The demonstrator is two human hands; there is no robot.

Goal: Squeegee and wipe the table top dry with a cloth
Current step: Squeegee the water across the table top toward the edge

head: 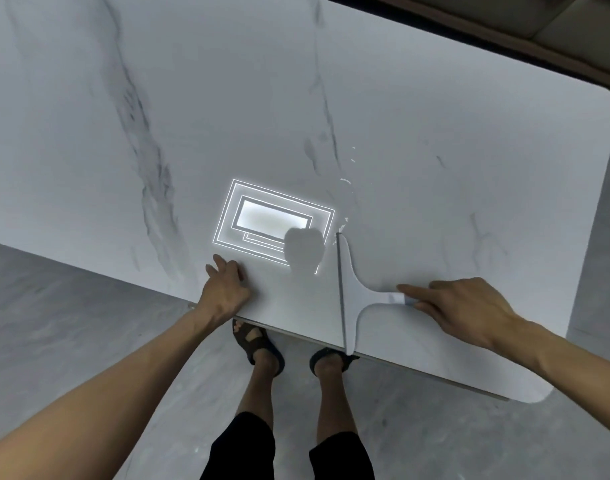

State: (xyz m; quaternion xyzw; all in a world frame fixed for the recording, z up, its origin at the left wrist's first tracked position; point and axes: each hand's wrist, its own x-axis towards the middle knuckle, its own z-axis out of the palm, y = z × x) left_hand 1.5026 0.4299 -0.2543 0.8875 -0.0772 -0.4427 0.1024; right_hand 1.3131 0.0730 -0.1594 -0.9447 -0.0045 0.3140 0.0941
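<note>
Right hand (459, 306) pinches the narrow handle of the squeegee (354, 289), index finger laid along it. Left hand (227, 289): fingers relaxed, resting on the table top (435, 150), well apart from the grip. Squeegee: lies flat on the table, blade left of the grip, its near end reaching the table edge. Water beads (347, 183): beyond the blade's far end. Handling, judged: light, stiff body; soft flexible blade; handle possibly slippery when wet. Best hold: narrow handle.
</note>
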